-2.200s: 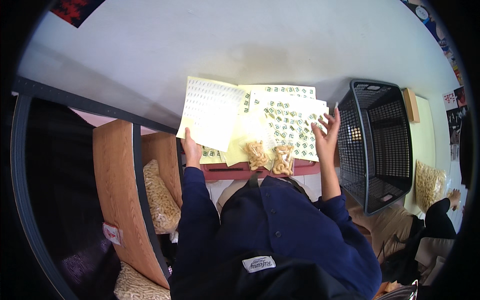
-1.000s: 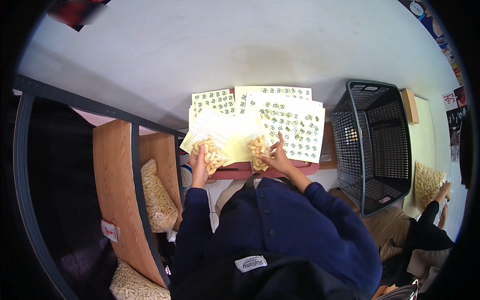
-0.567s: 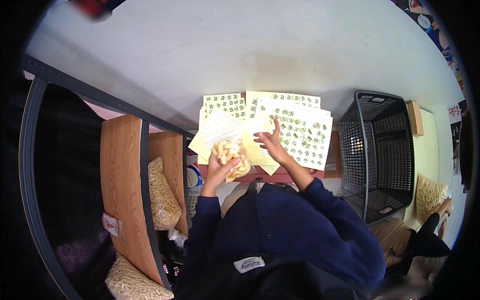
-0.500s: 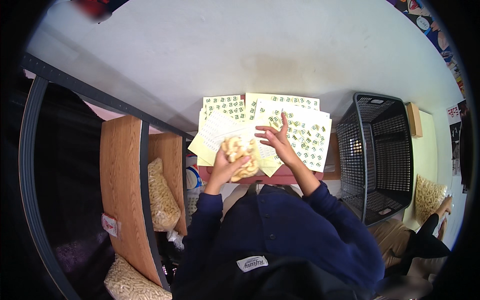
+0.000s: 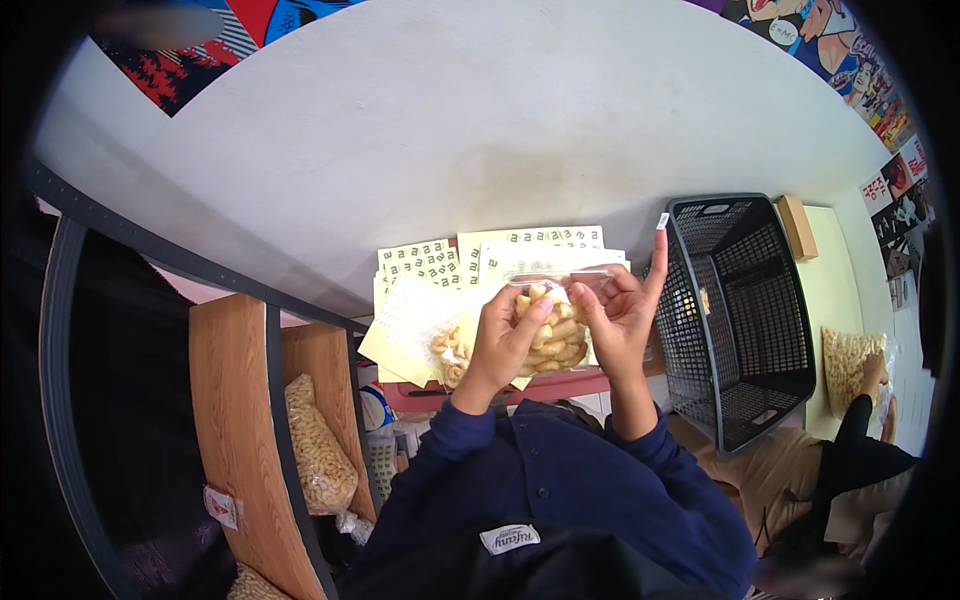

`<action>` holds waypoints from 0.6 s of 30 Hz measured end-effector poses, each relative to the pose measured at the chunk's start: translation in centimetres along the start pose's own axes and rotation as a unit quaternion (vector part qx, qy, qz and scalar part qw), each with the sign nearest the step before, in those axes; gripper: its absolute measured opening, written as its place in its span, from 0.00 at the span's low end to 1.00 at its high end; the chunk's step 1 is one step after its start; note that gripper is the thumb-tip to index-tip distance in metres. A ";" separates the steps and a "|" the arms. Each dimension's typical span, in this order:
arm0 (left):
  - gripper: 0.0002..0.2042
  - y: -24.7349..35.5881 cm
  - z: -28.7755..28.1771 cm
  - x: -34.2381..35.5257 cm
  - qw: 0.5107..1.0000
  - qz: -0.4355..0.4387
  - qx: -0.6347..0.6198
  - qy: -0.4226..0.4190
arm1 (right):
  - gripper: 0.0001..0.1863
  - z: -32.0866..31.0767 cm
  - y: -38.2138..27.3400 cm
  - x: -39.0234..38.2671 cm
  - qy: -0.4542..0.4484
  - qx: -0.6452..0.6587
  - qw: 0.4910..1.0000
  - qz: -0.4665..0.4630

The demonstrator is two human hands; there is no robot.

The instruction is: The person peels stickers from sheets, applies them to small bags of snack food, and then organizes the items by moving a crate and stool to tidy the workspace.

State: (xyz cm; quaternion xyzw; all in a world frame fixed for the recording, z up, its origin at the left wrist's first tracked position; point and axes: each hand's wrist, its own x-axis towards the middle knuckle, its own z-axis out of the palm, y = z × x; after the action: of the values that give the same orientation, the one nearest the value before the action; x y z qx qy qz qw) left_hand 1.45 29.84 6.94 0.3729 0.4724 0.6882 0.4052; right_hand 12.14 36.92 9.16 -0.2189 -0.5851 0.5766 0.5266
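A clear plastic bag of pale, curved puffed snacks (image 5: pixel 560 345) is held upright between my two hands. My left hand (image 5: pixel 497 345) grips its left side, the thumb lying across the front. The thumb and fingers of my right hand (image 5: pixel 620 318) pinch its upper right edge. My right index finger points straight up, with a small white label (image 5: pixel 663 220) on its tip. Behind my left wrist is another portion of similar snacks (image 5: pixel 445 350), partly hidden. Yellow sheets of printed stickers (image 5: pixel 425 262) and a white sheet (image 5: pixel 410 312) lie beneath on a reddish table (image 5: pixel 400 398).
A dark plastic crate (image 5: pixel 722 425) stands right of the sheets. Wooden shelving (image 5: pixel 232 400) is at left, with a large snack bag (image 5: pixel 318 450) inside. At far right, another person's hand (image 5: pixel 873 378) touches a large snack bag (image 5: pixel 845 355). A pale wall (image 5: pixel 450 120) rises behind.
My right hand has come from over the sticker sheets to the bag and grips it, with a label on its raised index finger. The bag has shifted right between both hands.
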 end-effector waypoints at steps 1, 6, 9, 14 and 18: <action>0.10 -0.5 0.5 -0.3 0.998 -0.012 -0.054 0.015 | 0.48 0.0 0.1 -0.1 -0.003 -0.021 1.000 -0.017; 0.11 -1.6 1.2 -0.3 0.998 0.038 0.001 0.045 | 0.18 -1.8 0.4 0.4 0.042 -0.269 0.947 -0.167; 0.12 -1.7 1.2 -0.2 0.999 0.014 0.027 0.034 | 0.05 -1.3 0.0 0.3 -0.011 -0.156 0.986 -0.063; 0.13 -1.0 2.0 0.0 0.995 0.064 0.065 0.048 | 0.05 -0.5 0.1 0.0 -0.053 -0.240 0.969 -0.030; 0.15 -1.0 1.6 -0.1 0.996 0.048 0.078 0.009 | 0.05 -0.2 0.6 -0.1 -0.055 -0.263 0.963 -0.026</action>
State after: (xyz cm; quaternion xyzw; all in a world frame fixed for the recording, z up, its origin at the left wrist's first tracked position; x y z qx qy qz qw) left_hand 3.14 30.51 6.38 0.4199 0.5094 0.6713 0.3370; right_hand 12.18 37.08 8.54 -0.3025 -0.7496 0.3995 0.4324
